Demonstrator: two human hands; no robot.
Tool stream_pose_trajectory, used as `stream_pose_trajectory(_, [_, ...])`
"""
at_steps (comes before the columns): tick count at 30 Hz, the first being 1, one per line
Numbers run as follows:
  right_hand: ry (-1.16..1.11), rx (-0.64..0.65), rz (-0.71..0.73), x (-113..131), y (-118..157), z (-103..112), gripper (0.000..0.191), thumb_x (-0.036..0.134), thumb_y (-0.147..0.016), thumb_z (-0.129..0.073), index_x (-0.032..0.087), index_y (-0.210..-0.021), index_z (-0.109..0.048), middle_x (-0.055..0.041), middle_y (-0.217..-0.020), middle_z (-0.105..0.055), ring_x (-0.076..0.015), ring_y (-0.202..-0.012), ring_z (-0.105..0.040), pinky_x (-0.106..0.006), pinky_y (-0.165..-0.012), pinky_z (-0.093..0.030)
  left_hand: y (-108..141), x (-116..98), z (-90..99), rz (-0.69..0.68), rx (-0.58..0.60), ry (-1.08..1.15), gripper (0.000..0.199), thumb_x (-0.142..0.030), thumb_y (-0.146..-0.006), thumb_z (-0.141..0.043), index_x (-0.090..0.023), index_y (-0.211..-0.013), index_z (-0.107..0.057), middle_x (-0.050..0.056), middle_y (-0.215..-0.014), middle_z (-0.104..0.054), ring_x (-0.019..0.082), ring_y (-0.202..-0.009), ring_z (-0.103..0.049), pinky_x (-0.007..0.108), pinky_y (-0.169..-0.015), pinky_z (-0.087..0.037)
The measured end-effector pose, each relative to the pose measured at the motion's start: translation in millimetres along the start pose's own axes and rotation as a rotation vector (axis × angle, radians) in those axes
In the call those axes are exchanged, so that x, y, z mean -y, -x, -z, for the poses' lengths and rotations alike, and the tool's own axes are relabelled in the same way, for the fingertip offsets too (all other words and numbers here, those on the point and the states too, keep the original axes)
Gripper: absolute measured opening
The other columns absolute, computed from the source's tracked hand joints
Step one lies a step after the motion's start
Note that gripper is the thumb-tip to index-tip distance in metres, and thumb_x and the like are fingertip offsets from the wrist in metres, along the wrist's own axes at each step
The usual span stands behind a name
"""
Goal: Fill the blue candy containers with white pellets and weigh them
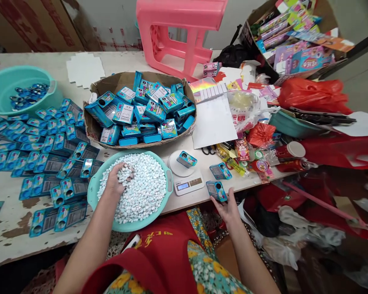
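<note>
My left hand (115, 179) is sunk in a turquoise basin (170, 179) of small pale candies (147, 192), its fingers curled around a handful. At the table's front edge, my right hand (227, 206) holds a small blue candy box (216, 191) with a round hole in its top; the fingers are at its lower side and the thumb is to its right. Just behind it lies another blue box (221, 171). Between my hands, a digital scale (188, 184) carries a third blue box (187, 159) on its round white plate.
A cut-down carton (95, 136) full of blue boxes stands behind the basin. Rows of blue boxes (52, 157) cover the left side, near a second basin (6, 87) with shiny blue pieces. A pink stool (180, 16), white paper (214, 124), scissors (208, 150) and a drink can (294, 165) lie behind and right.
</note>
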State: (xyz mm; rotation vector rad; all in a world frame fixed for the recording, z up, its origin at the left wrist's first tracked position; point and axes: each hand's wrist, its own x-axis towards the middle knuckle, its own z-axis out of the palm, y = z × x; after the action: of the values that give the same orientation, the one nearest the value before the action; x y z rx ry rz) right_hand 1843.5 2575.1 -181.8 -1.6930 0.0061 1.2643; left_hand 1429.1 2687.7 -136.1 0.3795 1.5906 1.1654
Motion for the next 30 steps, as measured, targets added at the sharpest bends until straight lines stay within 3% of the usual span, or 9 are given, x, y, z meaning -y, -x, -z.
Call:
stream_pose_trajectory(4, [0.283,-0.099,0.204,-7,6,-10,0.064,0.047,-0.044,-0.085,0.021,-0.094,-0.055,0.0016,-0.081,-0.064,-0.021,-0.076,-0.065,-0.042,-0.074,-0.057,0,-2,2.5,0.197,0.215,0.31,0.016,-0.029,-0.072,-0.06,-0.017,-0.072,-0.049,0.001,-0.057,-0.054,0.011,-0.041,-0.048,0.019,-0.033,-0.031])
stream_pose_trajectory(7, [0.402,-0.147,0.287,-4,17,-9,0.055,0.045,-0.042,-0.084,0.017,-0.083,-0.06,0.0001,-0.074,-0.063,-0.0255,-0.081,-0.062,-0.045,-0.079,-0.052,1,-3,4.7,0.2,0.237,0.371,0.013,-0.025,-0.074,-0.059,-0.017,-0.081,-0.052,0.001,-0.058,-0.054,0.011,-0.04,-0.048,0.018,-0.033,-0.032])
stream_pose_trajectory(10, [0.637,-0.158,0.511,10,45,-12,0.046,0.05,-0.051,-0.078,0.016,-0.078,-0.064,-0.0054,-0.081,-0.066,-0.0289,-0.091,-0.059,-0.045,-0.086,-0.046,4,-4,5.3,0.275,0.213,0.436,0.016,-0.029,-0.076,-0.059,-0.016,-0.083,-0.052,0.004,-0.067,-0.059,0.013,-0.047,-0.054,0.018,-0.036,-0.036])
stream_pose_trajectory(13, [0.767,0.024,0.701,27,85,-39,0.049,0.051,-0.064,-0.073,0.017,-0.097,-0.064,-0.0061,-0.09,-0.068,-0.0248,-0.086,-0.061,-0.039,-0.082,-0.047,10,-8,2.7,0.315,0.213,0.468,0.02,-0.033,-0.077,-0.06,-0.017,-0.076,-0.048,0.003,-0.064,-0.056,0.012,-0.047,-0.053,0.017,-0.036,-0.036])
stream_pose_trajectory(17, [0.73,0.462,0.883,37,128,-113,0.041,0.042,-0.072,-0.071,0.021,-0.105,-0.059,-0.006,-0.098,-0.066,-0.0225,-0.088,-0.062,-0.035,-0.078,-0.049,32,-29,-4.9,0.332,0.278,0.545,0.024,-0.032,-0.077,-0.061,-0.018,-0.068,-0.044,-0.003,-0.051,-0.045,0.008,-0.04,-0.044,0.015,-0.034,-0.029])
stream_pose_trajectory(19, [0.776,0.662,1.01,33,139,-153,0.031,0.036,-0.075,-0.071,0.022,-0.1,-0.06,-0.0064,-0.099,-0.064,-0.023,-0.092,-0.06,-0.036,-0.08,-0.048,49,-45,-9.8,0.293,0.315,0.588,0.026,-0.033,-0.076,-0.063,-0.018,-0.066,-0.044,-0.004,-0.048,-0.042,0.008,-0.039,-0.042,0.015,-0.033,-0.027])
stream_pose_trajectory(23, [0.901,0.805,1.196,15,149,-206,0.032,0.029,-0.074,-0.072,0.022,-0.102,-0.059,-0.0069,-0.098,-0.064,-0.0257,-0.095,-0.057,-0.038,-0.081,-0.046,81,-65,-21.8,0.043,0.273,0.591,0.028,-0.036,-0.073,-0.066,-0.016,-0.063,-0.048,-0.004,-0.047,-0.043,0.008,-0.04,-0.045,0.017,-0.037,-0.032])
stream_pose_trajectory(27, [0.938,0.848,1.23,3,156,-226,0.033,0.036,-0.074,-0.073,0.022,-0.101,-0.06,-0.006,-0.096,-0.063,-0.0254,-0.094,-0.057,-0.038,-0.081,-0.046,90,-60,-28.5,-0.226,0.1,0.511,0.027,-0.034,-0.072,-0.067,-0.015,-0.063,-0.051,-0.001,-0.058,-0.055,0.012,-0.056,-0.059,0.021,-0.052,-0.045])
stream_pose_trajectory(30, [0.932,0.829,1.239,2,161,-230,0.031,0.037,-0.077,-0.071,0.022,-0.101,-0.059,-0.0062,-0.097,-0.064,-0.0247,-0.094,-0.057,-0.037,-0.082,-0.045,87,-54,-26.5,-0.292,0.022,0.5,0.026,-0.035,-0.073,-0.066,-0.015,-0.065,-0.051,-0.003,-0.057,-0.054,0.013,-0.058,-0.061,0.023,-0.056,-0.048])
